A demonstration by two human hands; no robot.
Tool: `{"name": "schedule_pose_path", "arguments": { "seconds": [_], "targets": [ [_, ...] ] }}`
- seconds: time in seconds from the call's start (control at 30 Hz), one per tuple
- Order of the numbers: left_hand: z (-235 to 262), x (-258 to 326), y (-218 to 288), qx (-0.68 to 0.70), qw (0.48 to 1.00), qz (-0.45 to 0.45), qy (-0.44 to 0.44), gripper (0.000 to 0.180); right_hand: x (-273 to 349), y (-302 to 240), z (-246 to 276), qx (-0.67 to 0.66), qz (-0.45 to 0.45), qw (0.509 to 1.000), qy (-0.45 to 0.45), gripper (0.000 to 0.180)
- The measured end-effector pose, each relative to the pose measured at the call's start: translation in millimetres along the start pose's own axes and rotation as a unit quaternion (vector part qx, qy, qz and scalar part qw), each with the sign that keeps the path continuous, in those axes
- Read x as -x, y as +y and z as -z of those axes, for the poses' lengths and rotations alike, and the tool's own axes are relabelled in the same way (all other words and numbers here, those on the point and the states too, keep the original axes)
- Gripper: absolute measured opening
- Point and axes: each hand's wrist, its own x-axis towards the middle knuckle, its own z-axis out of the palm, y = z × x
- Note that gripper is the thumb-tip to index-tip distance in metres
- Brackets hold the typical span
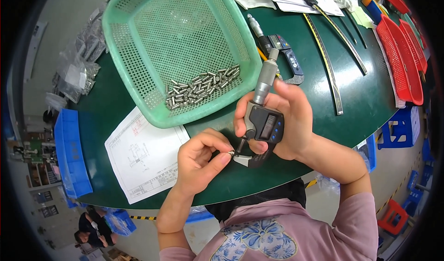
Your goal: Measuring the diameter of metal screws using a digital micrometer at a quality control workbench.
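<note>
My right hand (291,117) is wrapped round a digital micrometer (266,123), its thimble pointing up and away and its small screen facing me. The thumb and fingers of my left hand (203,158) pinch a small metal pin (231,153) at the micrometer's jaws; my fingertips cover most of it. Whether the jaws touch the pin I cannot tell. Just beyond my hands stands a green perforated basket (185,119), with a heap of short shiny metal pins (202,88) in its near right part. A printed drawing sheet (143,161) lies beside my left hand, partly under the basket.
Past the right hand lie a second digital micrometer (291,59), a caliper (342,39) and a metal ruler (326,66) on the green table (365,103). Red baskets (397,59) line the right edge. On the left are a blue bin (73,152) and plastic bags of parts (76,76).
</note>
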Motion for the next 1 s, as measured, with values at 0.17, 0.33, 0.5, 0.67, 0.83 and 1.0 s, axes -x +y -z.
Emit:
{"name": "schedule_pose_path", "arguments": {
  "seconds": [0.17,0.33,0.5,0.67,0.83,1.0],
  "targets": [
    [1.4,2.2,3.0,-0.072,0.997,-0.003,-0.023,0.014,-2.2,0.8,-2.6,-0.035,-0.059,0.997,0.032,0.065],
    [1.3,0.6,7.1,-0.120,0.992,-0.009,-0.028,0.013,-4.0,3.1,3.8,-0.032,-0.071,0.997,0.027,0.066],
    [2.1,0.4,7.2,-0.143,0.989,-0.014,-0.031,0.014,-3.8,3.8,3.4,-0.039,-0.069,0.997,0.019,0.063],
    [1.5,0.5,7.6,-0.166,0.986,-0.021,-0.027,0.014,-3.7,3.3,2.5,-0.035,-0.067,0.997,0.025,0.063],
    [2.8,-0.4,9.6,-0.190,0.981,-0.030,-0.032,0.014,-4.4,3.5,2.4,-0.034,-0.081,0.996,0.030,0.063],
    [4.4,-0.7,10.0,-0.204,0.978,-0.034,-0.040,0.014,-3.9,1.7,0.4,-0.030,-0.091,0.994,0.048,0.067]
  ]
}}
